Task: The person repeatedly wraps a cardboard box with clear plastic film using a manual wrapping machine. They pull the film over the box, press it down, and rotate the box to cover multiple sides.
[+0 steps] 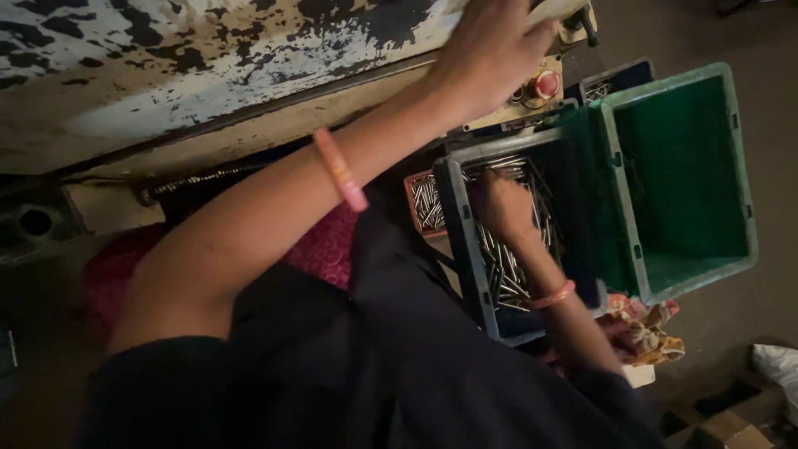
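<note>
Head view: the camera looks steeply down over the person's own dark-sleeved shoulder. The left hand (490,51) lies spread and flat on the far edge of a worn machine surface (166,75) with flaking white paint, fingers wide and holding nothing, apparently as a brace while the body leans over. Just right of it sits a red push button (546,84) on the machine's control plate.

The right hand (503,204) reaches down into a dark blue crate (453,224) on the floor, filled with loose metal pins (507,278). Its fingers are buried among the pins, so I cannot tell whether it grips any. A pink bangle (553,295) circles that wrist; another band (341,170) sits on the left forearm.

Touching the blue crate on its right stands a green crate (744,216), which looks bare inside. A small reddish tray (424,204) with more pins lies just left of the blue crate, within easy reach of the seated person
</note>
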